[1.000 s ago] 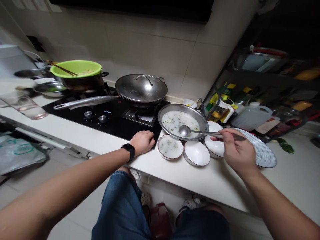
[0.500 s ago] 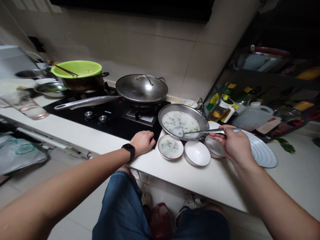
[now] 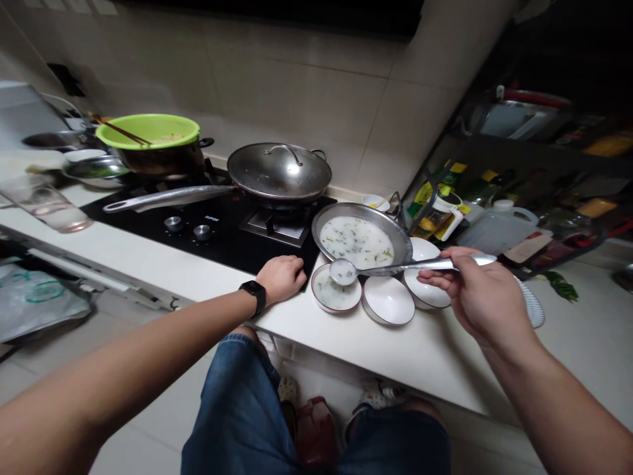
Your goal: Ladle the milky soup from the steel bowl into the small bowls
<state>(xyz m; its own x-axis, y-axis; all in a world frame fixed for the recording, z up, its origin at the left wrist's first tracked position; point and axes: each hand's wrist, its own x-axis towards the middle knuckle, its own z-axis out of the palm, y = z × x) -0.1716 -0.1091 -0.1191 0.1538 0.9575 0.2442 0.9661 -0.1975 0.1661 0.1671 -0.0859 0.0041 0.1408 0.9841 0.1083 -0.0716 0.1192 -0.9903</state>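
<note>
My right hand (image 3: pixel 469 293) grips the handle of a metal ladle (image 3: pixel 344 271). The ladle's scoop is full of white soup and hangs over a small bowl (image 3: pixel 335 295) that has soup in it. Behind it stands a wide metal basin (image 3: pixel 363 241) of white soup with green bits. Two empty white bowls (image 3: pixel 389 300) (image 3: pixel 426 292) sit to the right of the filled one. My left hand (image 3: pixel 283 278), with a black watch on the wrist, rests curled on the counter edge just left of the filled bowl.
A lidded wok (image 3: pixel 279 170) and a pot topped by a green bowl (image 3: pixel 148 132) stand on the black stove (image 3: pixel 217 231). A glass (image 3: pixel 47 206) is at the far left. A patterned plate (image 3: pixel 531 305) lies behind my right hand; a rack of bottles (image 3: pixel 494 211) fills the right.
The ladle dipped into the basin, came up full, and moved left and toward me over the filled small bowl. My left hand stayed put.
</note>
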